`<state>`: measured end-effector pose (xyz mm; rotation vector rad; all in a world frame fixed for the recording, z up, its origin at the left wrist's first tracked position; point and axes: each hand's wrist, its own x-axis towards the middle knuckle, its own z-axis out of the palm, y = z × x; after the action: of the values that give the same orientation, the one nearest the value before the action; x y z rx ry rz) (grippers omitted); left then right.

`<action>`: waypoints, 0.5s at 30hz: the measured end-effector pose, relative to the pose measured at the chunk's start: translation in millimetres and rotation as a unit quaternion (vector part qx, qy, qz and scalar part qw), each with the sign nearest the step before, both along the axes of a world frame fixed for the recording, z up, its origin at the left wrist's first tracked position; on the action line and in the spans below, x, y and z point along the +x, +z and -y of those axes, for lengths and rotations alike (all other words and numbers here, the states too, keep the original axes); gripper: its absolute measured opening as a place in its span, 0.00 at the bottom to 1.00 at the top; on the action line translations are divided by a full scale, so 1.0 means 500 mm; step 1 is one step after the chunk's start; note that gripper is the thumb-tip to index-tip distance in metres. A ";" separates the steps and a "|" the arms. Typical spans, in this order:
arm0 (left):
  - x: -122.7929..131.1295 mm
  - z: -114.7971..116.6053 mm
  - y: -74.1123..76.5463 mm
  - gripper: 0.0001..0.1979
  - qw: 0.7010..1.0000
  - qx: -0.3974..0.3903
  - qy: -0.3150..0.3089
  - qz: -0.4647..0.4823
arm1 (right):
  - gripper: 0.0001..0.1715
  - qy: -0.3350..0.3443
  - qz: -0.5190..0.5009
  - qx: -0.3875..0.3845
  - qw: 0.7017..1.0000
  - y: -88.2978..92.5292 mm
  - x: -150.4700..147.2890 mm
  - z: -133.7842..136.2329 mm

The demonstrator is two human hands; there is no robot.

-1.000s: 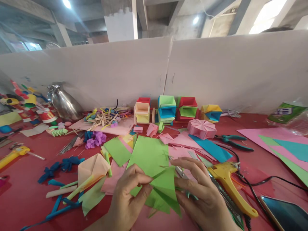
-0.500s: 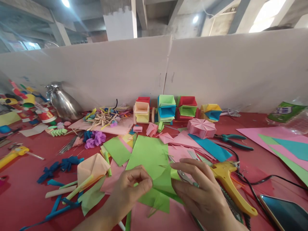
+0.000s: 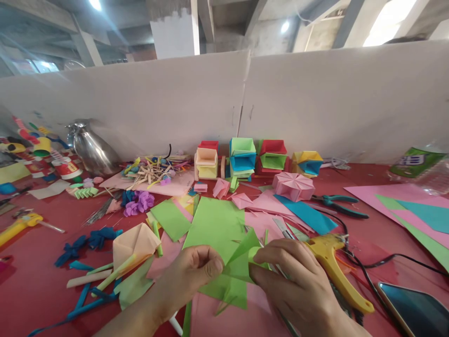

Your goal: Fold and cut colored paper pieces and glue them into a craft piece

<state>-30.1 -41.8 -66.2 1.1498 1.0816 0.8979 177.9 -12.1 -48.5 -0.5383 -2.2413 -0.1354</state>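
Both my hands hold a folded green paper piece just above the red table. My left hand pinches its left side with thumb and fingers closed. My right hand curls over its right side, fingers bent round the paper. A pointed flap of the paper sticks up between the hands. Under them lie a larger green sheet and pink paper. Scissors lie partly hidden behind my right hand.
A yellow glue gun with a black cord lies right of my hand, a phone beyond it. Folded paper boxes, a pink pleated disc, teal pliers, a metal kettle, paper flowers and scraps crowd the table before a white partition.
My hands have folded the green paper tighter and drawn closer together; a pointed flap now stands up between them, and my right fingers have curled over the paper's right side.
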 end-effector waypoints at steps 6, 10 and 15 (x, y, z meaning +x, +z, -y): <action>0.000 0.003 -0.003 0.16 1.000 -0.005 -0.006 0.011 | 0.13 0.006 0.000 -0.004 1.000 -0.006 -0.001 -0.001; 0.001 0.004 -0.010 0.16 1.000 -0.011 -0.005 -0.005 | 0.14 0.006 0.004 -0.004 1.000 -0.007 -0.003 0.000; 0.004 0.006 -0.004 0.16 1.000 -0.004 0.028 -0.002 | 0.14 -0.013 0.007 0.009 1.000 0.004 -0.003 0.002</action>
<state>-28.2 -45.1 -68.4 1.1190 1.1243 0.9351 176.3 -13.1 -46.3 -0.5579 -2.2460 -0.1721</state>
